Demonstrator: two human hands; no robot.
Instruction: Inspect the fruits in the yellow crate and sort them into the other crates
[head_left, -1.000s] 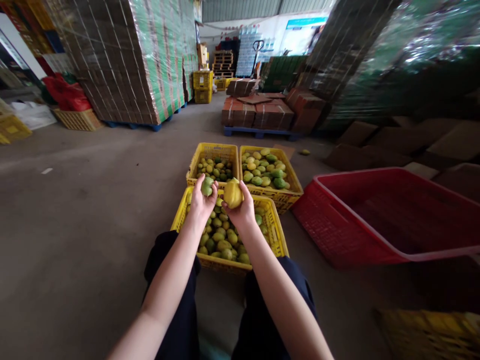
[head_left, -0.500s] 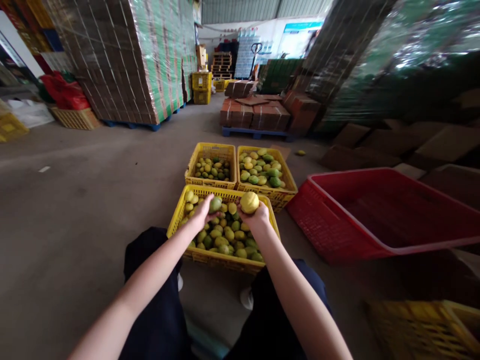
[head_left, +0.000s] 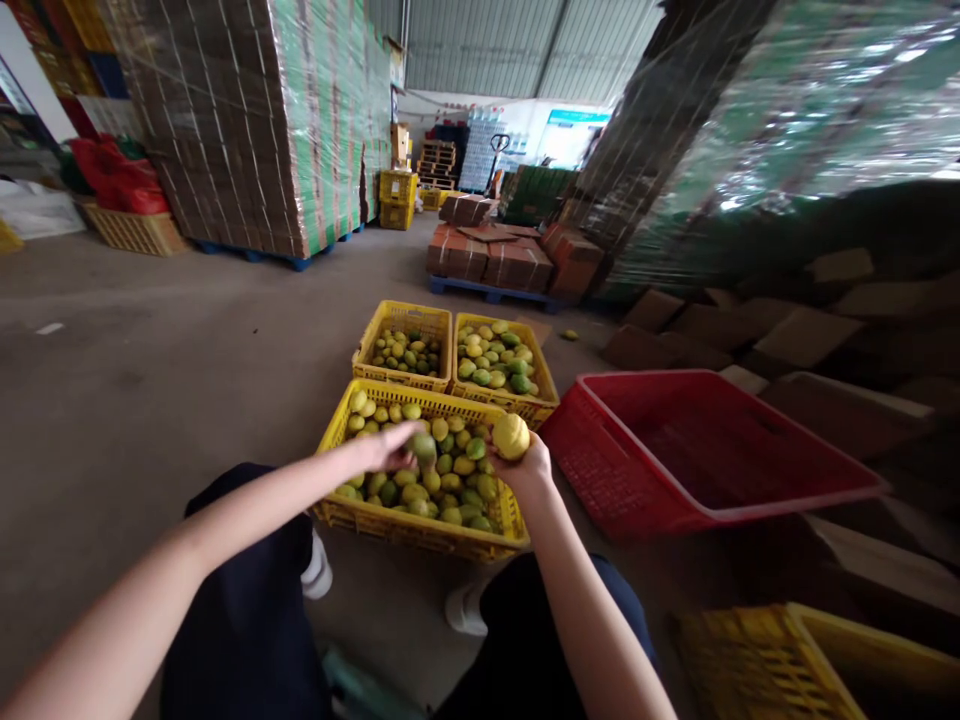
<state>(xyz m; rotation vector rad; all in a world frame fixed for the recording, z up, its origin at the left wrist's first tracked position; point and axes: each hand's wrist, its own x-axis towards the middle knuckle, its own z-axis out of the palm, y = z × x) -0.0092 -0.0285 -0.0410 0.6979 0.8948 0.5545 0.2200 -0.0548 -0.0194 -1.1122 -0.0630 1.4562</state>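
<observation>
My right hand [head_left: 531,466] is closed from below around a big yellow lemon [head_left: 511,436], holding it up above the right rim of the near crate. Over the middle of that yellow crate [head_left: 420,530], my left hand [head_left: 391,447] has its fingers curled on a green lemon [head_left: 424,448], palm turned down. Hand and fruit are slightly smeared by motion there. Many green and yellow lemons [head_left: 452,482] fill the near crate, which stands on the floor before my feet.
Two more yellow crates of lemons, a left one [head_left: 405,350] and a right one [head_left: 504,358], adjoin the far side. A large red bin [head_left: 600,470] stands to the right, with flattened cartons [head_left: 810,335] behind it. Another yellow crate [head_left: 757,660] is at lower right. Wrapped pallet stacks [head_left: 225,130] rise beyond.
My left hand has turned palm down and moved with the green lemon lower over the crate. My right hand has shifted right with the yellow lemon. The view has tilted up and swung slightly right.
</observation>
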